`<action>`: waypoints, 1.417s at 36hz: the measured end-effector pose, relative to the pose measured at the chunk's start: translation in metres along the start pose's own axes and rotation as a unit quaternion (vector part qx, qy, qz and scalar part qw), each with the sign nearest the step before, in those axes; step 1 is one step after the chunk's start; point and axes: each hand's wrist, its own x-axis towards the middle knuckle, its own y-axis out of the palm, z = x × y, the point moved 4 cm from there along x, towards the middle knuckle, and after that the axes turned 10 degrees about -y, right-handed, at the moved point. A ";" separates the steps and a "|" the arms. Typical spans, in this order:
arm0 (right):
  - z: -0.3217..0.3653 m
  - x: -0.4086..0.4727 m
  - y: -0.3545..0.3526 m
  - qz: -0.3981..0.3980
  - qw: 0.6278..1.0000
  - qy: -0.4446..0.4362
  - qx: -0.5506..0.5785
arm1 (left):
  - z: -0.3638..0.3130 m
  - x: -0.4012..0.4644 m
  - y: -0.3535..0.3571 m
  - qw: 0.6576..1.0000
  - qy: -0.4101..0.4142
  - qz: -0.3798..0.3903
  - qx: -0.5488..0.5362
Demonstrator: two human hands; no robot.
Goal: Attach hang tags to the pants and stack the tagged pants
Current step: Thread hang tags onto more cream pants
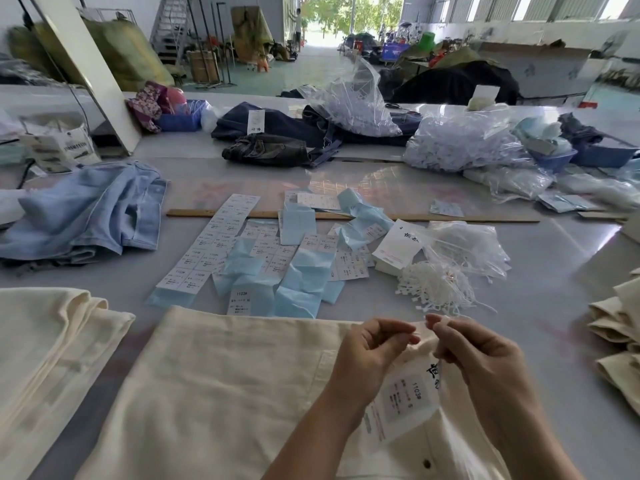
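Observation:
Cream pants [221, 386] lie flat on the table right in front of me. My left hand [372, 351] and my right hand [481, 355] are raised over the waistband, fingertips close together, each pinching an end of a thin white tag string [423, 325]. A white hang tag [403, 401] with a "1103#" sticker hangs below the hands against the pants. A folded stack of cream pants [52, 344] lies to the left. Loose white tag strings [433, 289] are heaped beyond my hands, beside a stack of blank hang tags [398, 249].
Sticker sheets and blue backing papers [270, 265] are spread across the middle, with a wooden ruler [346, 216] behind them. Light blue jeans [90, 216] lie at the left, dark jeans [277, 136] at the back. Plastic bags [464, 143] fill the right. More cream pants [620, 323] lie at the right edge.

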 end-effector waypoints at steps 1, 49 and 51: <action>0.000 0.000 0.001 0.010 1.000 -0.006 -0.015 | 0.000 -0.001 0.000 1.000 0.003 -0.002 -0.006; -0.005 -0.017 0.019 -0.001 0.996 -0.031 -0.085 | 0.002 -0.011 0.004 0.994 0.066 -0.080 0.035; -0.008 -0.016 0.019 -0.003 0.993 -0.037 -0.116 | 0.004 -0.011 0.004 0.995 0.057 -0.074 0.031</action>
